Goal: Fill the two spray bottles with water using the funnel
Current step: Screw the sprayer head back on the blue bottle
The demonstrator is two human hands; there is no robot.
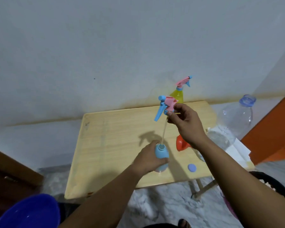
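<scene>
We see the small wooden bench (115, 145) with open room across its left half. Our left hand (148, 159) wraps the blue bottle (161, 153) near the front edge, neck open. Our right hand (186, 124) pinches the spray head (166, 106) aloft, tube dangling into the neck. The orange funnel (181, 143) lies behind; the yellow bottle (177, 95) stands at the far edge.

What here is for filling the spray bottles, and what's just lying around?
For the job: blue bottle, its spray head, yellow spray bottle, orange funnel, big water bottle.

Lying about: blue cap, blue basin, white paper.
</scene>
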